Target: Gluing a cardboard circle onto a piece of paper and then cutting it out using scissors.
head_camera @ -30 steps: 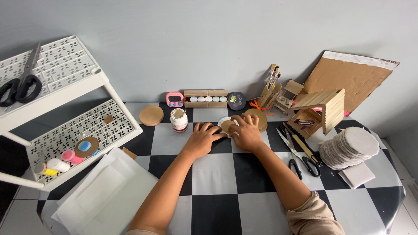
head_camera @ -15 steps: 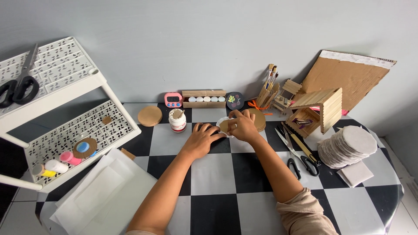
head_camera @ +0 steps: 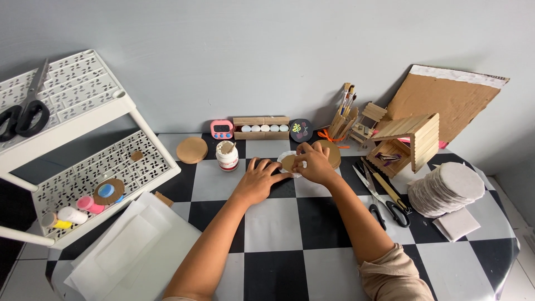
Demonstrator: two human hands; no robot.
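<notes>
My left hand (head_camera: 257, 179) lies flat on the checkered table (head_camera: 278, 234), its fingertips at the edge of a white round pad (head_camera: 285, 158). My right hand (head_camera: 313, 163) pinches a small brown cardboard disc (head_camera: 289, 162) that lies on the pad. Another brown disc (head_camera: 332, 155) sits just behind my right hand, partly hidden by it. An open white glue jar (head_camera: 227, 155) stands left of my left hand.
A white perforated shelf cart (head_camera: 83, 161) with paint tubes and scissors stands at left. White paper sheets (head_camera: 131, 251) lie front left. Right side holds scissors (head_camera: 384, 200), a stack of white round pads (head_camera: 446, 189), a popsicle-stick house (head_camera: 409, 142), cardboard, brushes. A round wooden lid (head_camera: 191, 150) lies back left.
Both hands stay over the disc and pad; the right hand's fingers have shifted slightly on the disc.
</notes>
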